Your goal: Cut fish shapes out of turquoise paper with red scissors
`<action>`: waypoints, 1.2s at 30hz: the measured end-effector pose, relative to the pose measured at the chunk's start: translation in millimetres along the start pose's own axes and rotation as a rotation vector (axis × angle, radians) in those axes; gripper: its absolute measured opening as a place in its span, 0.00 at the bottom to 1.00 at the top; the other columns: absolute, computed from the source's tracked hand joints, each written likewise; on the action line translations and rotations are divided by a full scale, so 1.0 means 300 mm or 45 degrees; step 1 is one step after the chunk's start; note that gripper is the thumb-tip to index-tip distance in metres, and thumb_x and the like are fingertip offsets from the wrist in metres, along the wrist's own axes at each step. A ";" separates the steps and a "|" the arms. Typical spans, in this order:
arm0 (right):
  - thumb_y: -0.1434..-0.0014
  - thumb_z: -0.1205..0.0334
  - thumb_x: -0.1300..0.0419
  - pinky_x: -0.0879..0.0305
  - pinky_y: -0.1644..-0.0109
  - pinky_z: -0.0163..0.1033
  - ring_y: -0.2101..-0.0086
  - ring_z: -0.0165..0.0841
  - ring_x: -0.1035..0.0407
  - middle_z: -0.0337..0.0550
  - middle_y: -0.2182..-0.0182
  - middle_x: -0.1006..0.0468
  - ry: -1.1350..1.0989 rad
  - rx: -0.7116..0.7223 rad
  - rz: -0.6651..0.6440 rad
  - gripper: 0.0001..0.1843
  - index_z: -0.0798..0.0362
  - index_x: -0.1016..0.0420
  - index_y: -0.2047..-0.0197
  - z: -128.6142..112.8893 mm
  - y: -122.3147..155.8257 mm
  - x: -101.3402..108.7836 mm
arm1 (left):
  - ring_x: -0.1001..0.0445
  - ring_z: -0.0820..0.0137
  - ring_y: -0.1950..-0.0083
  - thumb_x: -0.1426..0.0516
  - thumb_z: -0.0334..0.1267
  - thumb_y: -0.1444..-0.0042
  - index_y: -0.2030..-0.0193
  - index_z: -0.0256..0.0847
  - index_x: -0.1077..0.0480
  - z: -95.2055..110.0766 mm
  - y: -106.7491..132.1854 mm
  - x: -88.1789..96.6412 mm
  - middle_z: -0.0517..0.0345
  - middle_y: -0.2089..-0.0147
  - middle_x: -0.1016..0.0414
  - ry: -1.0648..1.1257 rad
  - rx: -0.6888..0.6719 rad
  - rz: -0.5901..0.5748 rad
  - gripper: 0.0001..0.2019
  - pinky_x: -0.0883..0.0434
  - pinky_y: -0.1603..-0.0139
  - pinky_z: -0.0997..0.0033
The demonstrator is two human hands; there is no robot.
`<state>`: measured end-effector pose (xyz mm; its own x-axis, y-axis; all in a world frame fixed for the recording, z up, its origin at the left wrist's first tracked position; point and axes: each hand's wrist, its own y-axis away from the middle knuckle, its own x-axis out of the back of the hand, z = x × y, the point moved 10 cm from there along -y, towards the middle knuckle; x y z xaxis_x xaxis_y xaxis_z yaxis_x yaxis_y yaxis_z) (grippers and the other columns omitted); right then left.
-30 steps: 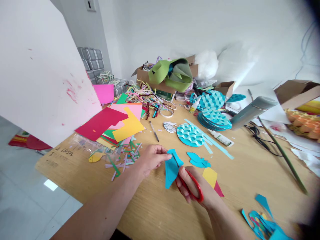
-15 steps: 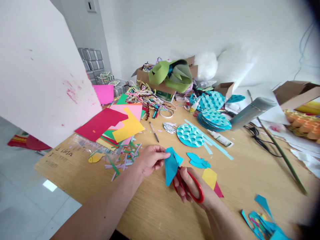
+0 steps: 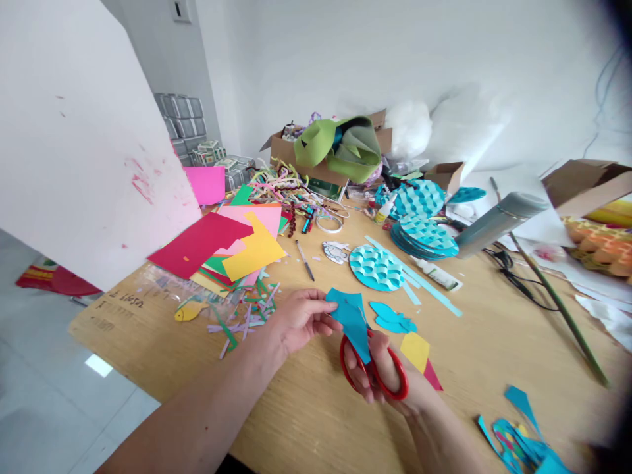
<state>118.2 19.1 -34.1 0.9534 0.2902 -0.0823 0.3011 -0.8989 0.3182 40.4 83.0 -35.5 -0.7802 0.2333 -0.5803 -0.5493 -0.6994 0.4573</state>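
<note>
Between the fingers and thumb of my left hand [image 3: 307, 317] is a piece of blue paper [image 3: 349, 316], held by its left edge above the table. My right hand [image 3: 378, 362] grips red-handled scissors [image 3: 402, 378], fingers through the loops. Their blades are at the paper's right side, mostly hidden by it. Just right of the paper lie blue fish-shaped cutouts [image 3: 392, 318]. A yellow scrap [image 3: 415, 351] and a red scrap [image 3: 433, 375] rest beside my right wrist. Farther back sits a round blue disc [image 3: 376, 268] with wavy paper strips on it.
Coloured paper sheets [image 3: 202, 247] and thin paper strips [image 3: 247, 319] lie at left, near a white board [image 3: 93, 145]. A pen [image 3: 305, 260], glue bottle [image 3: 437, 272], grey flask [image 3: 501, 224] and long stick [image 3: 557, 303] are farther off. Blue scraps [image 3: 523, 434] lie front right.
The blue paper has turned in my left hand, its lower tip swinging right over the scissors. The scissor handles have spread wider apart, and my right hand has shifted slightly right.
</note>
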 end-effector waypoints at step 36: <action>0.46 0.40 0.38 0.50 0.86 0.26 0.89 0.22 0.45 0.29 0.89 0.36 0.338 -0.185 0.007 0.22 0.52 0.35 0.70 -0.014 0.004 -0.003 | 0.24 0.69 0.78 0.38 0.39 0.58 0.66 0.34 0.33 0.026 0.026 -0.037 0.51 0.73 0.23 -0.350 -0.147 -0.063 0.14 0.34 0.84 0.77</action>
<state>117.6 19.0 -29.6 0.9111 0.3782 0.1638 0.2716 -0.8499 0.4516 42.5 80.1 -20.2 -0.8138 0.4323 -0.3884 -0.5634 -0.7510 0.3443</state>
